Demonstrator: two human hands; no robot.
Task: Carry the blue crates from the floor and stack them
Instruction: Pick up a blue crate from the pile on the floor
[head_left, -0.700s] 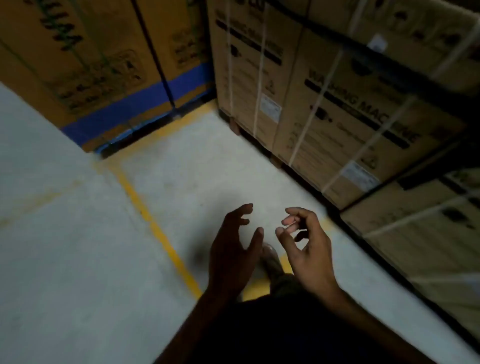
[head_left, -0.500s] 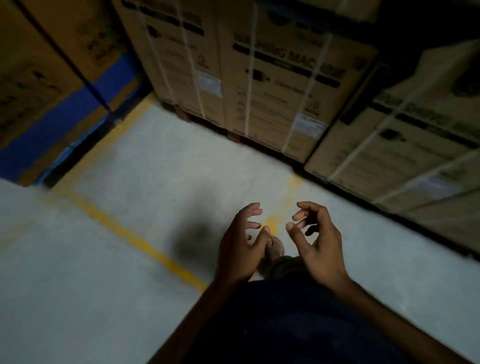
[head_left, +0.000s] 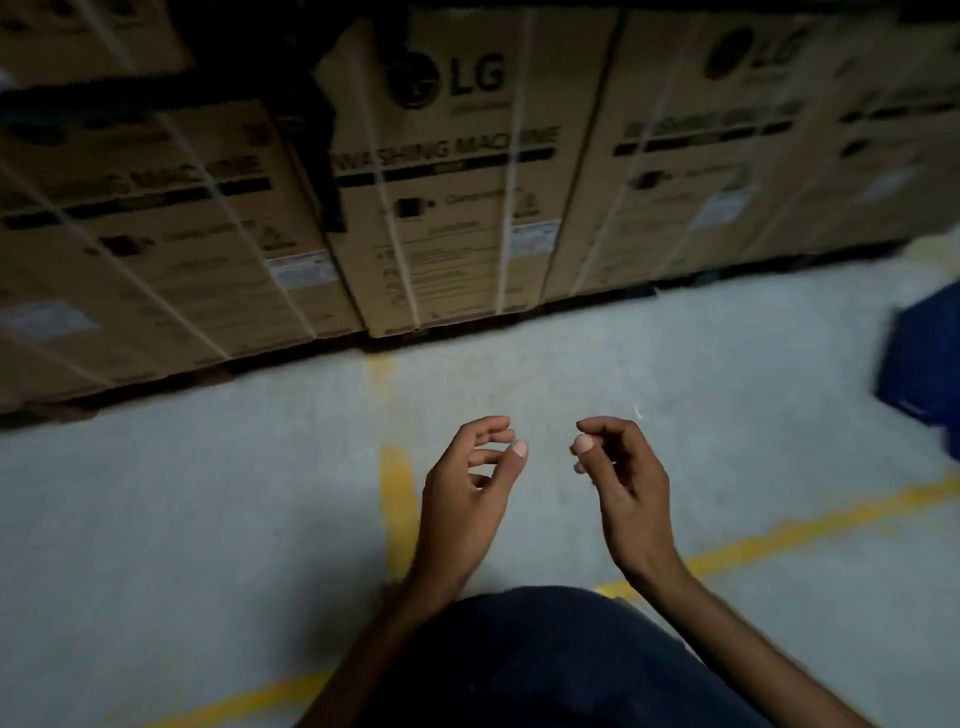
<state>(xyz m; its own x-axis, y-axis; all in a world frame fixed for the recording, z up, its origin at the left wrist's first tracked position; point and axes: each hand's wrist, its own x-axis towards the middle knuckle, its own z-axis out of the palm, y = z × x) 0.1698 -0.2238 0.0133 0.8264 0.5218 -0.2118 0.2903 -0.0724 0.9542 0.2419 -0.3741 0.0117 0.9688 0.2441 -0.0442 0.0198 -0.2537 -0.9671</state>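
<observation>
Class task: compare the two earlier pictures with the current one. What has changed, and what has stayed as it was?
The view has swung right: the blue-banded boxes left the frame, the washing-machine boxes now face the camera, and a blue crate has appeared at the right edge. The left hand and right hand stay empty, fingers loosely curled.

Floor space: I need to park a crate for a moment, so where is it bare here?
Bare concrete floor lies between the cardboard boxes and both empty hands, left hand and right hand. More lies left of the yellow line. The far right is taken by the blue crate.
</observation>
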